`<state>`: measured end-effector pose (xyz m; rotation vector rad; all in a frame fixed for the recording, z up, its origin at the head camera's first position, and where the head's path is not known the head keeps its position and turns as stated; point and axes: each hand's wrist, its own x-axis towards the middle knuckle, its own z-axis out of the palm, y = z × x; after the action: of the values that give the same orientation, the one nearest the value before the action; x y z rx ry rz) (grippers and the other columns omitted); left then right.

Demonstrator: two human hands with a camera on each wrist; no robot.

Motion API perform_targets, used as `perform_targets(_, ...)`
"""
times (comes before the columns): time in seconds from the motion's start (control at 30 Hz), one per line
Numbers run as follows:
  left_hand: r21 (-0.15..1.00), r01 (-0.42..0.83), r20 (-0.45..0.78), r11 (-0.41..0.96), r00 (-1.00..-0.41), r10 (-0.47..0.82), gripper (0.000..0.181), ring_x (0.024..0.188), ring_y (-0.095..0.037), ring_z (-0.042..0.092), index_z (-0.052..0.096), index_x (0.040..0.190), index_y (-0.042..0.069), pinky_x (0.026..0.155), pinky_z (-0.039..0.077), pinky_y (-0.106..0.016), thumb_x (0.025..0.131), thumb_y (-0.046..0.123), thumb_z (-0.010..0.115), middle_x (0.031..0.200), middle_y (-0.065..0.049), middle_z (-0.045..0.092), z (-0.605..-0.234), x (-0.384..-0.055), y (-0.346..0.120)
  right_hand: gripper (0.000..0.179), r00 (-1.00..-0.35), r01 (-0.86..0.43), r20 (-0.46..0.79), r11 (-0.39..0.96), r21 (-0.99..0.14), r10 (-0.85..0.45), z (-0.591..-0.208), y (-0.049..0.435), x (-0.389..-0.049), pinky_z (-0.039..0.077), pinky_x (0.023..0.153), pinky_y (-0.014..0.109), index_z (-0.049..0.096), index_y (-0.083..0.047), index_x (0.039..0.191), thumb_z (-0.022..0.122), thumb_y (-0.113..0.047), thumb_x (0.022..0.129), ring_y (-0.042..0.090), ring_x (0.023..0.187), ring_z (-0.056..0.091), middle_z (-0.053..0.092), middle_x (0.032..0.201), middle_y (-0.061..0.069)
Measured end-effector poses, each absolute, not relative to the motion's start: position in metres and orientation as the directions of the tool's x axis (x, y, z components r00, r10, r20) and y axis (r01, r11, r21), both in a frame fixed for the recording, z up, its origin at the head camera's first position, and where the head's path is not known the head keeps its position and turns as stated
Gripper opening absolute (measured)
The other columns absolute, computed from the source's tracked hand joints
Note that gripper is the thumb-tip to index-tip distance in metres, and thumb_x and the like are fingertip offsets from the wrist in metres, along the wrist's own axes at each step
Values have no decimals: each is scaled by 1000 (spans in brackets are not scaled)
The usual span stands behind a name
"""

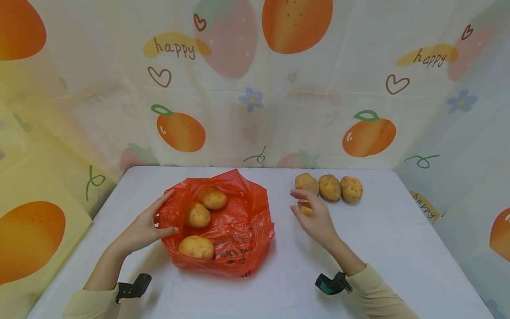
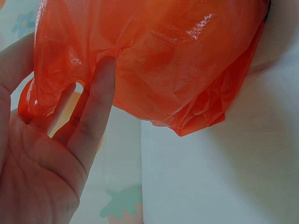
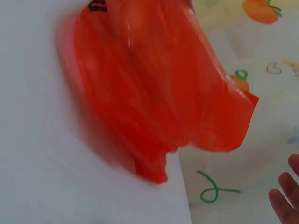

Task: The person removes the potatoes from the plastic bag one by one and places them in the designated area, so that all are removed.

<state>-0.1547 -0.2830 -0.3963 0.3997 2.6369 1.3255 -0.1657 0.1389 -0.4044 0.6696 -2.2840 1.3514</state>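
A red plastic bag (image 1: 243, 221) lies with its mouth wide, several potatoes (image 1: 196, 247) inside. My left hand (image 1: 141, 226) holds the bag's left rim, its thumb lapping over the edge. In the left wrist view, the fingers (image 2: 96, 105) spread against the thin red plastic. To the right of the bag, my right hand (image 1: 316, 219) hovers with thumb and fingers apart. Below it a potato (image 1: 306, 209) shows partly between thumb and fingers, the rest hidden by the hand. Only a few fingertips (image 3: 285, 200) of that hand appear in the right wrist view.
Three more potatoes stand in a row at the back right: a left one (image 1: 307, 181), a middle one (image 1: 330, 187) and a right one (image 1: 351, 189). A white table (image 1: 398, 248) bears everything. Behind it hangs a fruit-printed curtain (image 1: 275, 102).
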Motion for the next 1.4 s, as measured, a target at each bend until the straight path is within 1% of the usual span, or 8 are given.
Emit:
perform_targets(0.2,807,159,-31,568,-950,309,84,114,-34,38,16,137,36,75,50,-40,73,26,69,135,-9,28,-396,-155,-282,35,-737,-668,637,387,-635,-226,-377,121,-151,50,71,40,54,5,106,64,7,72,26,91,58,59,101,17)
perform_targets(0.3,807,156,-34,569,-950,309,84,114,-34,38,15,138,36,75,50,-40,73,26,69,135,-10,28,-395,-156,-282,35,-737,-673,627,363,-645,-252,-362,113,-142,50,72,41,52,8,106,62,9,72,30,92,57,58,102,19)
perform_targets(0.47,800,164,-28,577,-951,309,84,114,-33,38,16,138,36,77,49,-41,73,26,69,135,-9,29,-395,-156,-282,34,-767,-641,568,336,-690,-298,-353,102,-133,49,75,41,50,7,108,60,8,75,28,96,55,56,106,18)
perform_targets(0.63,802,168,-24,573,-950,312,84,115,-34,38,16,138,35,77,49,-41,73,25,69,136,-9,28,-395,-156,-281,36,-752,-653,552,293,-698,-360,-359,91,-131,49,75,40,49,5,110,60,6,76,26,97,54,55,107,17)
perform_targets(0.87,815,161,-27,557,-949,314,85,114,-34,38,16,138,35,75,50,-38,73,24,70,136,-9,28,-396,-156,-281,39,-747,-633,495,245,-734,-444,-384,79,-139,50,76,34,48,-12,117,60,-7,80,14,100,52,56,108,3)
perform_targets(1.07,825,155,-29,543,-949,314,85,113,-34,39,16,138,35,73,51,-36,73,22,70,135,-8,28,-395,-155,-281,38,-729,-626,478,193,-756,-490,-388,63,-139,49,79,30,48,-12,118,60,-10,81,10,103,51,53,112,-2)
perform_targets(1.2,826,156,-27,542,-949,314,85,113,-34,39,16,138,35,73,51,-36,73,21,70,135,-8,28,-394,-155,-281,39,-724,-620,455,200,-759,-517,-391,52,-137,49,79,30,47,-13,119,59,-13,82,9,104,50,52,114,0)
perform_targets(1.4,819,166,-18,549,-949,314,85,113,-34,40,16,138,33,74,50,-36,73,21,70,135,-9,29,-394,-154,-281,39,-735,-591,355,289,-753,-577,-396,35,-134,46,84,28,45,-19,121,55,-27,85,9,104,51,51,117,-2)
